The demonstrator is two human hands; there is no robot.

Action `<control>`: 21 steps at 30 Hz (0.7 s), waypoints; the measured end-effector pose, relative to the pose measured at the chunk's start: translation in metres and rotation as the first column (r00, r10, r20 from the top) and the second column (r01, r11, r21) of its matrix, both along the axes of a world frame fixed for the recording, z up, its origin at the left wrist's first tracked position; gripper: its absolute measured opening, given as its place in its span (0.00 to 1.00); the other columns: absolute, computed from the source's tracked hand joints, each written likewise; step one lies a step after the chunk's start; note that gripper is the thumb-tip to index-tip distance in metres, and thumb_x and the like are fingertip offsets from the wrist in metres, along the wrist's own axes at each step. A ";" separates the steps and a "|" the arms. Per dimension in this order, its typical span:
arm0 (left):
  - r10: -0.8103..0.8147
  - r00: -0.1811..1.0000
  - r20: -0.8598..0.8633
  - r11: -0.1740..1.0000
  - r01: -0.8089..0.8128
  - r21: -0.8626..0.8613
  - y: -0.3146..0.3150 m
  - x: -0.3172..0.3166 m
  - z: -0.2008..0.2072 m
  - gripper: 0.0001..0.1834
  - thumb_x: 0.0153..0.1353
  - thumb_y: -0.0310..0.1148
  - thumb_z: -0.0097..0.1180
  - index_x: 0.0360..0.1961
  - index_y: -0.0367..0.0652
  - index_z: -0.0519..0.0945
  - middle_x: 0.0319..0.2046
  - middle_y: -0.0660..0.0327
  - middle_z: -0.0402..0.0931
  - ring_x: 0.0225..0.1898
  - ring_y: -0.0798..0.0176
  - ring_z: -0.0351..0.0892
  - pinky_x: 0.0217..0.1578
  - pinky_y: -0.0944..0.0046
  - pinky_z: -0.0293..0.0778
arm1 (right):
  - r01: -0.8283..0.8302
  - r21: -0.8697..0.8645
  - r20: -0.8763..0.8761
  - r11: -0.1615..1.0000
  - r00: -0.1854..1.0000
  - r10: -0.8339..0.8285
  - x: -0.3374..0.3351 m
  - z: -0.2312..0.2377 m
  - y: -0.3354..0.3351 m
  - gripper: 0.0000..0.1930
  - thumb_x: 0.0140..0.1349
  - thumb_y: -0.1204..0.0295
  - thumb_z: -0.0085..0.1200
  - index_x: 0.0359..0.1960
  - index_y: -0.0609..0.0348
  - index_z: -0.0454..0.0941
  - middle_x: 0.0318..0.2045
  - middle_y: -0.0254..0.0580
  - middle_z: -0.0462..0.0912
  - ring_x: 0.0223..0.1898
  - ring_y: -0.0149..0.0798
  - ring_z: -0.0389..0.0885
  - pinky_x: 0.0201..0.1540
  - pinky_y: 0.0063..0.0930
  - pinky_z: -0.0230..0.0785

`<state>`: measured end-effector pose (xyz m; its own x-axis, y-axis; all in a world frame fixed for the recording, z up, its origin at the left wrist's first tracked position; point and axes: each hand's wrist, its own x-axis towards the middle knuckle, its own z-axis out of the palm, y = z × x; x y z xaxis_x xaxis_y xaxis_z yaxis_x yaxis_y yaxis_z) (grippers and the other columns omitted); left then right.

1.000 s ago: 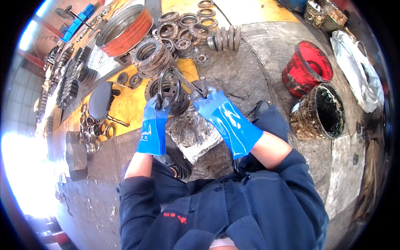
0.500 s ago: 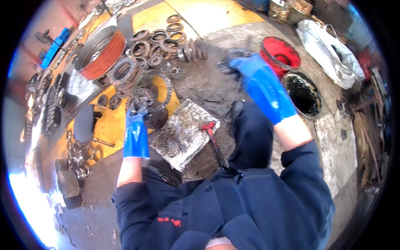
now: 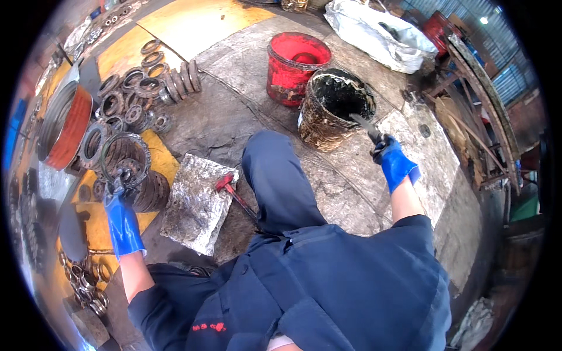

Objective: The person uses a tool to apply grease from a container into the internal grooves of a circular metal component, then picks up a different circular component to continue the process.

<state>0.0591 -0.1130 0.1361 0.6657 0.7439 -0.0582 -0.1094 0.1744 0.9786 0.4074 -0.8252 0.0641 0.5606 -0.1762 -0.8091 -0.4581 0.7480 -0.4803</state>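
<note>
My left hand (image 3: 117, 196), in a blue glove with dark, dirty fingers, is closed on the lower edge of a large toothed metal ring (image 3: 147, 154). The ring stands tilted over a stack of dark discs (image 3: 155, 192). Out to the right, my gloved right hand (image 3: 391, 158) grips a flat, grey-ended hand tool (image 3: 364, 124). Its tip reaches over the rim into a grimy bucket (image 3: 321, 126) with a black inside. The tool's handle is mostly hidden in my fingers, and the bucket's bottom cannot be seen.
A red bucket (image 3: 281, 79) stands beside the grimy one. Between my hands lie a dirty white slab (image 3: 190, 213) and a red-headed hammer (image 3: 224, 182). Loose rings and gears (image 3: 148, 88) crowd the left, near an orange drum (image 3: 71, 134). A white sack (image 3: 374, 35) lies farther back.
My right hand has swung right and nearer, from above the floor near the parts to the grimy bucket. The view has turned right. My left hand still holds the ring.
</note>
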 end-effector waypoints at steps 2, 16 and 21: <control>0.022 1.000 -0.009 1.000 -0.022 0.010 0.003 -0.007 0.000 0.21 0.72 0.34 0.53 0.63 0.41 0.73 0.55 0.56 0.78 0.52 0.60 0.81 0.51 0.61 0.81 | 0.033 0.019 0.008 0.999 0.999 -0.033 -0.023 -0.005 -0.002 0.19 0.68 0.63 0.49 0.54 0.60 0.81 0.12 0.20 0.75 0.08 0.19 0.63 0.10 0.16 0.52; 0.003 0.993 0.119 0.993 0.011 -0.115 0.018 -0.020 0.004 0.19 0.70 0.30 0.55 0.60 0.37 0.75 0.53 0.54 0.80 0.50 0.59 0.83 0.51 0.61 0.81 | -0.690 -0.254 0.600 0.678 0.437 0.670 -0.082 0.158 0.207 0.16 0.65 0.64 0.57 0.49 0.59 0.79 0.36 0.43 0.85 0.24 0.30 0.78 0.21 0.26 0.70; 0.019 0.973 0.231 0.970 0.038 -0.241 0.019 -0.011 0.003 0.19 0.69 0.29 0.55 0.59 0.36 0.76 0.51 0.55 0.81 0.49 0.59 0.83 0.51 0.62 0.81 | -0.869 -0.381 0.375 0.316 0.167 0.912 -0.167 0.170 0.407 0.16 0.65 0.71 0.60 0.53 0.61 0.79 0.37 0.42 0.85 0.23 0.30 0.77 0.25 0.22 0.70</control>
<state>0.0485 -0.0943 0.1390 0.6894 0.7199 -0.0802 -0.3233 0.4049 0.8553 0.2408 -0.4187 0.2345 0.6240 0.6675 -0.4063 -0.5028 -0.0551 -0.8627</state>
